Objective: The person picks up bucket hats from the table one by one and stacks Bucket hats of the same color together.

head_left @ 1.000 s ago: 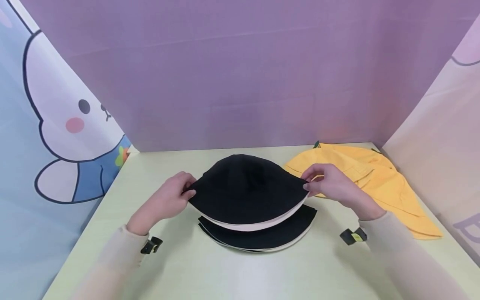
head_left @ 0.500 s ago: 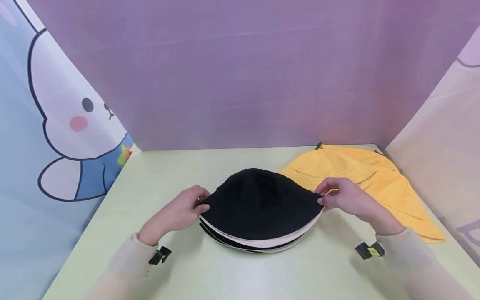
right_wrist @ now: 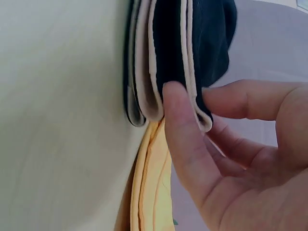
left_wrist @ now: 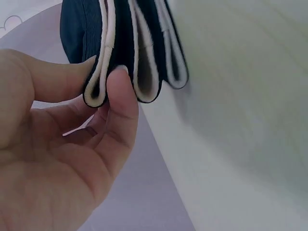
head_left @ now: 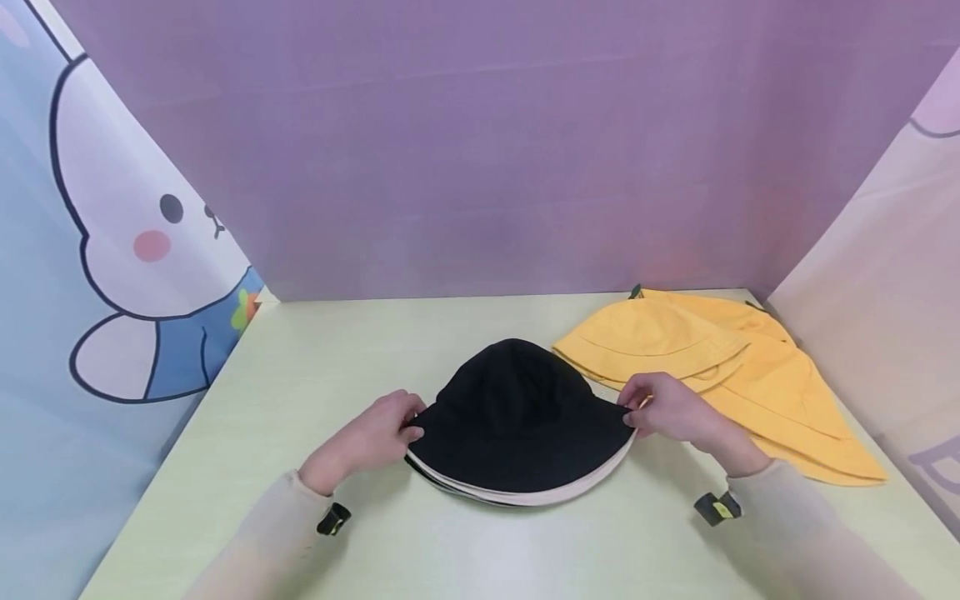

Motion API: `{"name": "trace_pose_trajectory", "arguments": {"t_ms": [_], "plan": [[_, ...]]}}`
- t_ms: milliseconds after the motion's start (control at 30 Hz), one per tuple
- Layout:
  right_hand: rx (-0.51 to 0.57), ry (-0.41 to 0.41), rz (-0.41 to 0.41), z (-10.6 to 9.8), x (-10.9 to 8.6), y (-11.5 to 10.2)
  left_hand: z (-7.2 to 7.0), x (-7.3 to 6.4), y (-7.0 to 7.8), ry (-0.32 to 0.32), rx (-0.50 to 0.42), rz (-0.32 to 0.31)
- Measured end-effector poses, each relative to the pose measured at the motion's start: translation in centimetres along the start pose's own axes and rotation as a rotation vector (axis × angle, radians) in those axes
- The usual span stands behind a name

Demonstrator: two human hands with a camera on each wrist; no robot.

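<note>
A black bucket hat [head_left: 517, 425] with a pale lining lies folded flat on top of other black hats in a stack at the middle of the table. My left hand [head_left: 375, 432] pinches the left end of its brim between thumb and fingers. At the opposite end, my right hand [head_left: 670, 410] pinches the brim the same way. In the left wrist view, the folded brim [left_wrist: 96, 94] sits between thumb and finger, with two more folded brims [left_wrist: 147, 86] beneath it. The right wrist view shows the top brim [right_wrist: 204, 118] pinched likewise, above the lower layers.
Several yellow hats [head_left: 787, 392] lie overlapping at the back right of the pale table [head_left: 337, 350], close behind my right hand. A purple cloth wall [head_left: 480, 167] rises at the back. Printed cloth panels [head_left: 142, 333] stand at both sides.
Both hands have lowered the top black hat onto the stack, so the gap seen beneath it has closed. The yellow hats stay where they were.
</note>
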State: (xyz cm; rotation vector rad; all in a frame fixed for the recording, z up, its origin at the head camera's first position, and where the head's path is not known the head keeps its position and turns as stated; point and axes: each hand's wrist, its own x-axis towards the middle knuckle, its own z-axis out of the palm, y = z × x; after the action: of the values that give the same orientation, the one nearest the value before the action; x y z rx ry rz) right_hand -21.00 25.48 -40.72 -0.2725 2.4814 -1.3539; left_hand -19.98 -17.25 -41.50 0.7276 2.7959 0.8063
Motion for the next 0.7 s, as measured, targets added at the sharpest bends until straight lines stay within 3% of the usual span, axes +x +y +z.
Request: {"name": "trace_pose_trajectory", "arguments": {"t_ms": [167, 433, 533, 633, 700], "plan": [[-0.151, 0.053, -0.007, 0.9, 0.2, -0.4, 0.7, 0.1, 0.2, 0.035, 0.041, -0.052], [-0.684, 0.208, -0.141, 2.7, 0.0, -1.5, 0.3, 0.2, 0.9, 0.004, 0.122, -0.144], [-0.804, 0.262, -0.214, 3.1, -0.6, -2.1, 0.2, 0.1, 1.2, 0.019, 0.192, -0.131], [-0.819, 0.287, -0.298, 3.6, -1.0, -2.7, 0.2, 0.1, 2.3, 0.078, 0.267, -0.062], [-0.802, 0.263, -0.328, 4.2, -1.2, -3.2, 0.5, 0.2, 3.4, 0.113, 0.302, -0.002]]}}
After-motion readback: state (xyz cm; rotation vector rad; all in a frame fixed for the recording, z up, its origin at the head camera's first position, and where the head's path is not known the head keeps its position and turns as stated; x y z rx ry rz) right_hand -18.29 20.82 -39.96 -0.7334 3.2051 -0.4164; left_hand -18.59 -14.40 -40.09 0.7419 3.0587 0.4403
